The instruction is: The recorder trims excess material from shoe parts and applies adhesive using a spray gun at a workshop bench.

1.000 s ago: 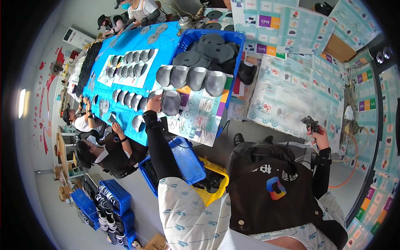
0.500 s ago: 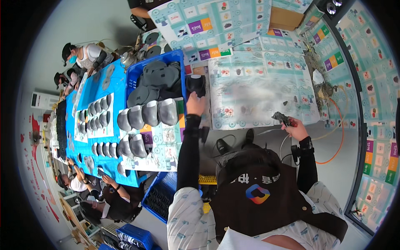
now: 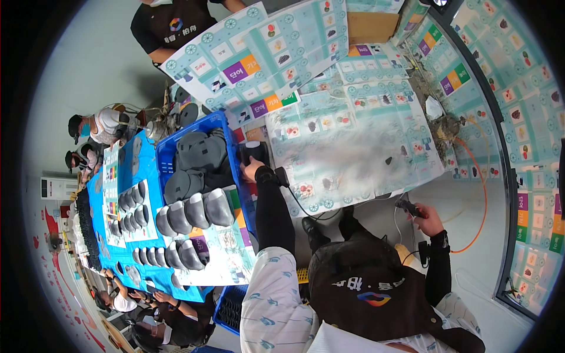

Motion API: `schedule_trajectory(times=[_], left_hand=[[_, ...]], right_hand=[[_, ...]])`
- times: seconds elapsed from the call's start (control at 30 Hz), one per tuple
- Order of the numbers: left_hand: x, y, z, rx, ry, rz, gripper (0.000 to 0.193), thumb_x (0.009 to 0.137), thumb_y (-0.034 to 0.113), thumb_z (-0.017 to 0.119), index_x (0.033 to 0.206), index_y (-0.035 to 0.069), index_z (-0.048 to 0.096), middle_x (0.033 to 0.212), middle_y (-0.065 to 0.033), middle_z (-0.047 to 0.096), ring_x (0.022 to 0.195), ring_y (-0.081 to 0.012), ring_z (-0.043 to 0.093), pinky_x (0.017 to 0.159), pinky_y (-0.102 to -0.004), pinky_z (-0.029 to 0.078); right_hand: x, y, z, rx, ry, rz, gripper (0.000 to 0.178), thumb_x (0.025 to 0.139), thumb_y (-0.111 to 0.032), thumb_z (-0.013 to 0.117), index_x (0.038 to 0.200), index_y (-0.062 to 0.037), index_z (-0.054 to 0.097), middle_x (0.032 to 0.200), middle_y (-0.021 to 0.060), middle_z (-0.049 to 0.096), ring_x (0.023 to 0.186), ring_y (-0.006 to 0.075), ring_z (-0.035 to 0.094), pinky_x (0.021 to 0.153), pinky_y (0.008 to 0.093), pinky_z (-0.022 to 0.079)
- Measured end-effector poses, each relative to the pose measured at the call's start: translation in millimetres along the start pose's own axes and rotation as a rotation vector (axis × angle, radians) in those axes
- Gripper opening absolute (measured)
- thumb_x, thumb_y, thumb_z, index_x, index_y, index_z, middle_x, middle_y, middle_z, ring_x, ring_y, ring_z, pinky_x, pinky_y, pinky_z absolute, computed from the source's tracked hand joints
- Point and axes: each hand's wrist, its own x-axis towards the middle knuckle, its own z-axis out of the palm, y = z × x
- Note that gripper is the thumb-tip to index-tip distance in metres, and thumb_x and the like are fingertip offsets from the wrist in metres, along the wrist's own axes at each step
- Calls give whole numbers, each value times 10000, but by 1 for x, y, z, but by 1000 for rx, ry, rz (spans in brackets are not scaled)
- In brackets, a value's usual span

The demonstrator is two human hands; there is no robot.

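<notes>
Gripping a dark hand tool (image 3: 410, 207), the right hand (image 3: 428, 220) is hovering just off the near edge of the table (image 3: 347, 150) with patterned paper, toward its right end. Its fingers are closing around the handle, and the tool's head is pointing to the left. The left hand (image 3: 253, 170) is reaching toward the left side of this table, where a dark cup (image 3: 254, 152) is standing between the table and a blue crate (image 3: 194, 127). The fingers are bending and touching the near side of the cup; whether they are grasping it firmly, I cannot tell.

Flat grey pieces (image 3: 200, 151) are filling the crate. Nearer than these, grey rounded cups (image 3: 200, 215) are standing in two rows on a printed sheet (image 3: 228, 257), just left of the left forearm. Farther left, a blue cover (image 3: 132, 153) is spreading under more cups, and co-workers are working around it. At the far side, a tall printed board (image 3: 265, 53) is leaning, and another person (image 3: 176, 26) is standing behind it. On the right, an orange hose (image 3: 485, 200) is curving down.
</notes>
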Motion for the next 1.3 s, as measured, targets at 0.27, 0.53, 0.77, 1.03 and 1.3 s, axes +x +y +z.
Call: schedule_trajectory(times=[0.27, 0.53, 0.77, 1.03, 1.3], left_hand=[[-7, -19, -45, -511, -52, 189, 291, 945, 223, 667, 1061, -36, 604, 1015, -146, 678, 933, -307, 653, 839, -394, 504], [-143, 27, -191, -1393, -923, -112, 286, 1009, 86, 565, 1294, 74, 537, 1234, -91, 645, 1098, -224, 642, 891, -389, 544], [-213, 37, -209, -1258, -955, -214, 298, 1000, 176, 616, 1244, 4, 610, 1193, -84, 681, 1031, -193, 673, 844, -330, 558], [-217, -36, -110, -330, -666, 359, 326, 872, 270, 767, 922, -50, 736, 786, -88, 740, 688, -147, 654, 657, -331, 513], [-233, -55, -45, 108, -584, 525, 346, 873, 334, 701, 978, 7, 744, 898, -189, 721, 844, -393, 678, 753, -454, 524]], right_hand=[[37, -14, -23, 144, -75, -52, 564, 790, -36, 616, 1343, 31, 523, 929, 49, 702, 691, 108, 595, 539, 254, 475], [92, -23, -33, 210, -123, -205, 415, 828, -118, 652, 1221, 11, 619, 861, 14, 678, 663, 74, 567, 518, 244, 455], [99, -58, -44, 153, -208, -131, 302, 801, -132, 646, 1094, -67, 671, 815, -19, 647, 604, 75, 543, 512, 255, 469], [112, -50, -43, 73, -239, -149, 357, 816, -118, 604, 1161, -39, 649, 884, -11, 710, 630, 71, 566, 517, 256, 488], [110, -52, -33, 69, -150, -134, 287, 810, -199, 688, 1045, -37, 654, 718, 43, 609, 538, 129, 536, 533, 307, 467]])
